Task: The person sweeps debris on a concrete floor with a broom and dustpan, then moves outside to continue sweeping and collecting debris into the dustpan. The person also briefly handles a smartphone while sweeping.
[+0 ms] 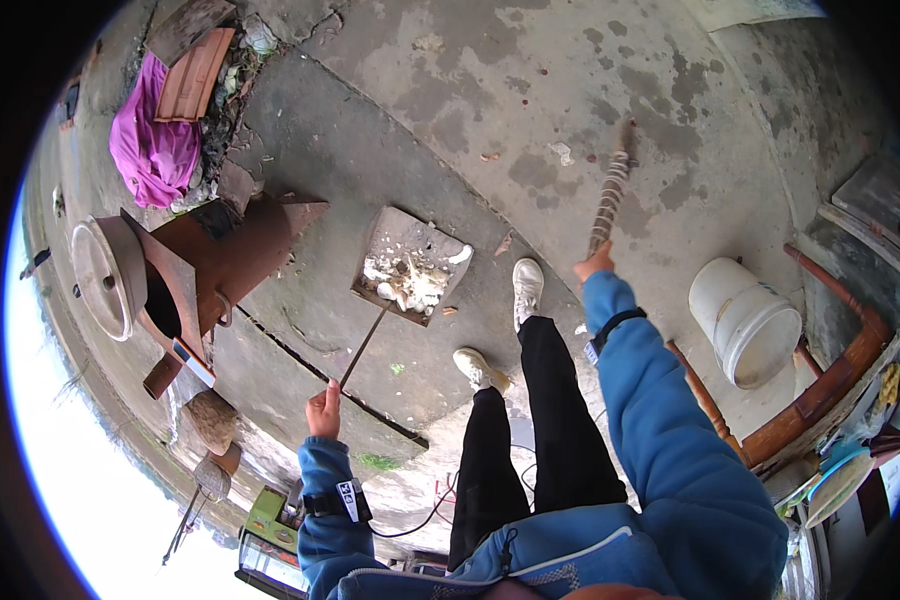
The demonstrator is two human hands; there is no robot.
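Note:
My left hand (323,410) is closed around the thin handle of a metal dustpan (382,238). The pan rests on the concrete ahead of my feet. White, crumbly debris (410,283) lies in it, with some darker bits. My right hand (595,262) grips a spiral-wrapped broom (610,200), held out over the ground at the right, apart from the dustpan. Its far tip is blurred, so I cannot make out the bristles.
At left stand a rusty metal stove (240,255) and a pale lidded pot (105,278). Purple cloth (155,145) lies beyond them. A white bucket (735,310) and wooden chair frame (830,390) stand at right. A dark groove (360,402) crosses the concrete.

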